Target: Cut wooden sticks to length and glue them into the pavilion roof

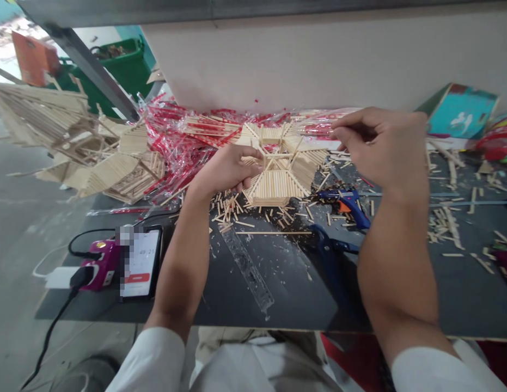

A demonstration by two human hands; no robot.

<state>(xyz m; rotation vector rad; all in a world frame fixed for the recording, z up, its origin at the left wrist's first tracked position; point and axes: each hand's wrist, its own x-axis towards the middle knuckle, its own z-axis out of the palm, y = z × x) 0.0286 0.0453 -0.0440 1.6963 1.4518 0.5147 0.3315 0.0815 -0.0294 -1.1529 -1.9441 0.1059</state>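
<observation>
A model built of thin wooden sticks point(272, 186), with sloping slatted panels around a raised middle, sits on the dark table. My left hand point(228, 170) grips its left side, index finger reaching over the upper frame and the other fingers curled. My right hand point(386, 149) is raised to the right of the model, apart from it, thumb and fingers pinched together. Whatever is between those fingertips is too small or hidden to make out. Below that hand lies a blue glue gun point(351, 206) with an orange trigger, its nozzle toward the model.
A blue-handled tool point(329, 247), a clear ruler point(247, 267) and many cut stick pieces point(228, 209) lie nearby. Red-and-clear wrappers point(167, 136) pile up behind. Leftward are a larger stick structure point(110, 174), a phone point(142, 264) and a purple power adapter point(104, 264) with cables.
</observation>
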